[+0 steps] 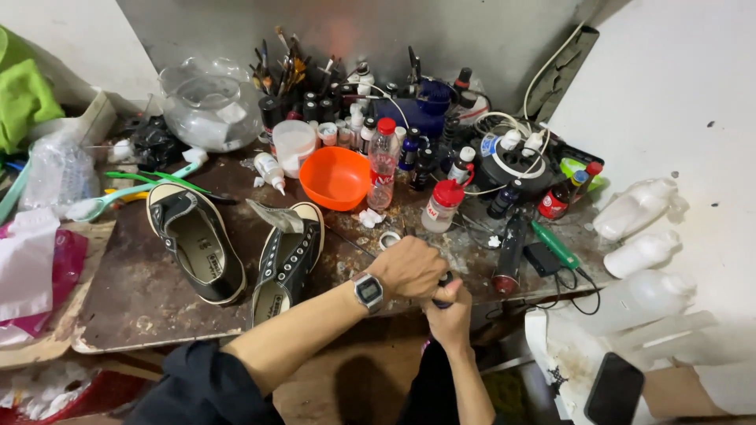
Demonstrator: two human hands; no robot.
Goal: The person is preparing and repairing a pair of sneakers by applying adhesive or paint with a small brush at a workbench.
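My left hand (409,266), with a wristwatch (368,291) on the wrist, is closed over the top of a small dark object at the front edge of the worktable (142,299). My right hand (452,316) grips the same dark object (445,278) from below; only a small piece of it shows between the hands. Two black canvas shoes lie to the left: one (195,242) sole down, the other (287,260) with a folded paper tucked in its opening.
An orange bowl (336,177), a clear red-capped bottle (383,164), a white red-capped bottle (441,205), several small bottles and brushes crowd the back. White plastic bottles (638,208) lie at right. A phone (614,389) sits bottom right. A glass bowl (209,102) stands back left.
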